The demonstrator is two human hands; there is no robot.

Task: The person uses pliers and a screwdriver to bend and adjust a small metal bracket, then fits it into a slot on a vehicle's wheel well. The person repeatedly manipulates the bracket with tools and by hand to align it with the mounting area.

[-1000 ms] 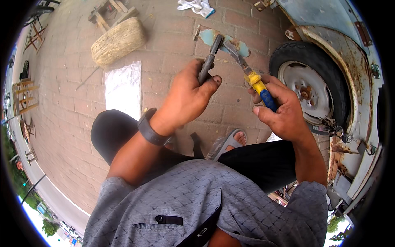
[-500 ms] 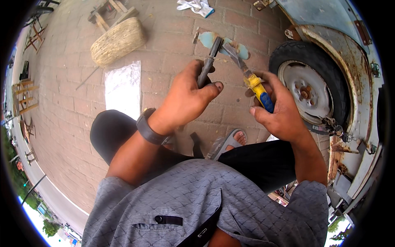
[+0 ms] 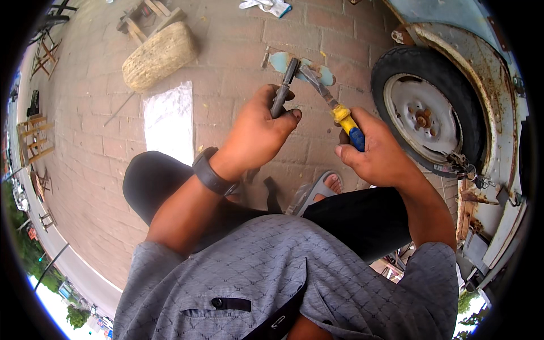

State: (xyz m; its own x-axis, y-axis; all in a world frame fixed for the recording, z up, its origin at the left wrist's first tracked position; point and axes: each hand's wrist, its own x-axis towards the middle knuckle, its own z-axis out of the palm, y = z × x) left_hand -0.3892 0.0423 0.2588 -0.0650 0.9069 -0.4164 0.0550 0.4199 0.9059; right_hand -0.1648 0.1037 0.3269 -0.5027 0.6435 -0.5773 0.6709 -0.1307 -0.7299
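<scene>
My left hand (image 3: pixel 262 131) is closed round a dark grey, bar-like metal piece (image 3: pixel 285 88), which points away from me. Past its far end shows a flat piece with chipped light-blue paint (image 3: pixel 279 62) and brownish edges; whether the two are joined I cannot tell. In my right hand (image 3: pixel 378 148) is a scraper (image 3: pixel 349 127) with a yellow and blue handle, gripped with the thumb along the side. Its worn flat blade slants up to the left, over the light-blue piece and close to the bar's tip. Whether blade and bar touch is unclear.
At right stands a rusty vehicle body with a wheel (image 3: pixel 422 110). A yellowish block (image 3: pixel 160 56) lies at the far left, beside a wooden frame (image 3: pixel 152 21). A white sheet (image 3: pixel 170 122) and a white glove (image 3: pixel 266 5) rest on the brick paving (image 3: pixel 226 54).
Both hands have shifted slightly left, and the bar's tip and scraper blade sit a little lower in view. The light-blue piece has moved along with them. Both grips are kept.
</scene>
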